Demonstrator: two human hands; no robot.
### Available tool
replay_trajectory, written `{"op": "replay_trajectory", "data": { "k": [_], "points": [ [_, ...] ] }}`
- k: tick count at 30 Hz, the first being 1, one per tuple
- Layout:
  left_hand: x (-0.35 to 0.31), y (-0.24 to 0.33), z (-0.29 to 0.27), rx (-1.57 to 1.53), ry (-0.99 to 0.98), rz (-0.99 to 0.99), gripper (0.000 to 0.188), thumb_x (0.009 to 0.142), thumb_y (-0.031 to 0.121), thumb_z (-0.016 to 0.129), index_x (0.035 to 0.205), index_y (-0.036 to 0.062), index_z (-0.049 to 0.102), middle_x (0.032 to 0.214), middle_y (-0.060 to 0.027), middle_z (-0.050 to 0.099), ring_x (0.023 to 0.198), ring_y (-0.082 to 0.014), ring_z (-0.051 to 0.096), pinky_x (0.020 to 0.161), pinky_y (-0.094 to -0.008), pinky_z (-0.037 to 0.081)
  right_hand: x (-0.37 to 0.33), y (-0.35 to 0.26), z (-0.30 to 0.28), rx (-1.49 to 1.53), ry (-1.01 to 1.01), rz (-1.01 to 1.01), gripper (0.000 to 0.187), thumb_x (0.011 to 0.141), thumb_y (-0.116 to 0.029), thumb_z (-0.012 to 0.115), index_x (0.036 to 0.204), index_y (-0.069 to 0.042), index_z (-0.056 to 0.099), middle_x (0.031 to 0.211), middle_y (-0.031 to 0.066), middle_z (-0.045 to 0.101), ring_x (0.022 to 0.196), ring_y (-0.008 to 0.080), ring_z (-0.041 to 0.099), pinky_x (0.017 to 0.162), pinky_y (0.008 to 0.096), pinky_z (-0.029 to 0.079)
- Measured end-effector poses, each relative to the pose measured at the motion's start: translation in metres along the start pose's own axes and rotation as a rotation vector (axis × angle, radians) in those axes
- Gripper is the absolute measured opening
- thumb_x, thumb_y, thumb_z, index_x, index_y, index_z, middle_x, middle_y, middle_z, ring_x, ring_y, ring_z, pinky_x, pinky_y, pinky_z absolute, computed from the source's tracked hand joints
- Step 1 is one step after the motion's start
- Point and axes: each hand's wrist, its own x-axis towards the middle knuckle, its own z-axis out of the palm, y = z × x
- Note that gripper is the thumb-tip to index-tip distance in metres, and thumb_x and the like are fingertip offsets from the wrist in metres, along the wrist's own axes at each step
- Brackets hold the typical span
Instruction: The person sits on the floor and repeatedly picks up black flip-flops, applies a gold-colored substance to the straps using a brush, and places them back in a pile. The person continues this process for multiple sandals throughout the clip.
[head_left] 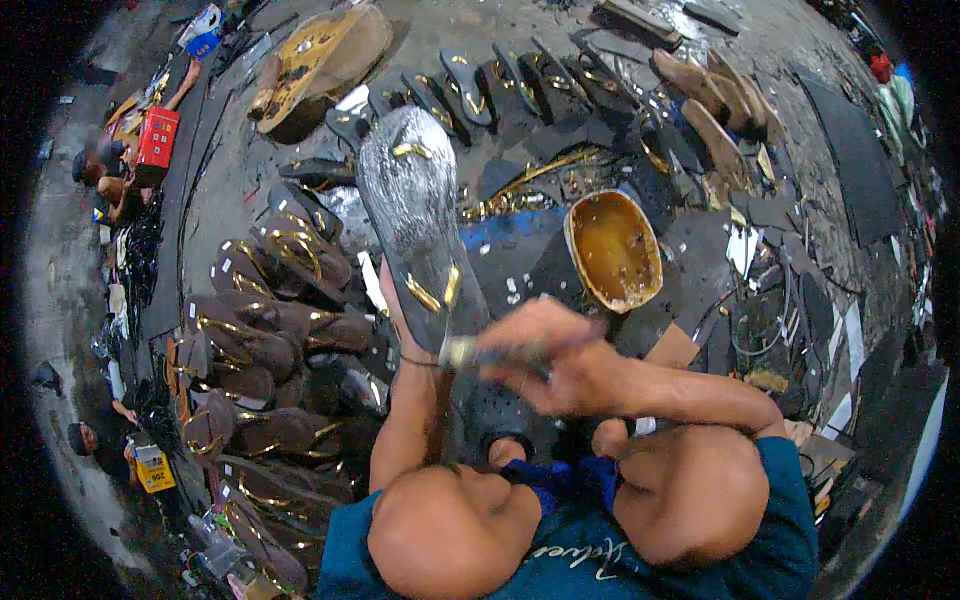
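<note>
A dark sandal sole (410,200) is held up before me, its upper part shiny with a wet-looking coat. Gold strap ends show at the toe and on both sides near the middle. My left hand (392,305) grips it from the left and beneath; most of its fingers are hidden behind the sole. In my right hand (550,360), blurred by motion, is a brush (462,352), its pale tip against the sole's lower end. To the right, a pale-rimmed bowl (652,235) holds amber, glue-like liquid with dark specks.
Brown sandals with gold straps (245,340) are piled at left. Dark sandals (465,85) form an arc beyond. Brown lasts (715,95) lie far right, near a dark sheet (850,150). A stained yellowish board (325,60) lies far left. Gold strap scraps (550,175) litter the floor.
</note>
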Motion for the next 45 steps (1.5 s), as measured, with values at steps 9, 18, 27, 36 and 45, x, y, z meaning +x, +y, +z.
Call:
{"op": "replay_trajectory", "data": {
  "k": [9,18,27,36,45],
  "points": [
    [-0.005,-0.003,0.021,-0.481,-0.097,-0.358,0.051,0.098,0.041,0.034,0.121,0.0014,0.056,0.11,-0.0142,0.065,0.096,-0.026,0.065,0.086,-0.0403,0.054,0.02,-0.008,-0.006,-0.512,-0.064,-0.53,0.039,0.068,-0.019,0.067,0.107,-0.014,0.063,0.088,0.0034,0.063,0.081,0.0203,0.061,0.068,0.0379,0.046],
    [-0.002,0.007,0.024,-0.509,-0.27,-0.474,0.05,0.099,0.04,0.033,0.118,0.0008,0.058,0.104,-0.0151,0.067,0.091,-0.0257,0.067,0.085,-0.0398,0.055,-0.001,-0.013,-0.002,-0.454,-0.187,-0.498,0.042,0.075,-0.024,0.063,0.116,-0.014,0.062,0.096,0.0047,0.061,0.086,0.0239,0.057,0.072,0.0389,0.044],
    [-0.007,0.014,0.01,-0.482,0.02,-0.355,0.051,0.097,0.043,0.038,0.12,0.0012,0.057,0.106,-0.0148,0.066,0.091,-0.0253,0.066,0.079,-0.0393,0.056,-0.002,0.016,0.007,-0.225,-0.027,-0.477,0.038,0.077,-0.017,0.067,0.114,-0.012,0.064,0.097,0.0046,0.063,0.088,0.023,0.059,0.077,0.0358,0.045],
    [0.004,0.005,-0.01,-0.353,0.097,-0.268,0.047,0.096,0.038,0.036,0.118,0.0017,0.058,0.102,-0.0141,0.067,0.087,-0.026,0.067,0.077,-0.0388,0.056,-0.002,0.007,-0.008,-0.085,-0.12,-0.208,0.034,0.074,-0.006,0.069,0.108,-0.012,0.068,0.096,0.0063,0.068,0.09,0.0264,0.061,0.081,0.0375,0.042],
    [0.079,-0.039,0.028,-0.197,0.123,-0.372,0.037,0.093,0.027,0.037,0.105,0.001,0.059,0.093,-0.0117,0.066,0.081,-0.0234,0.065,0.079,-0.0411,0.053,-0.046,0.025,-0.048,-0.198,0.181,0.351,0.023,0.084,-0.023,0.07,0.103,-0.011,0.068,0.102,0.009,0.068,0.096,0.0273,0.059,0.088,0.037,0.043]
  ]
}}
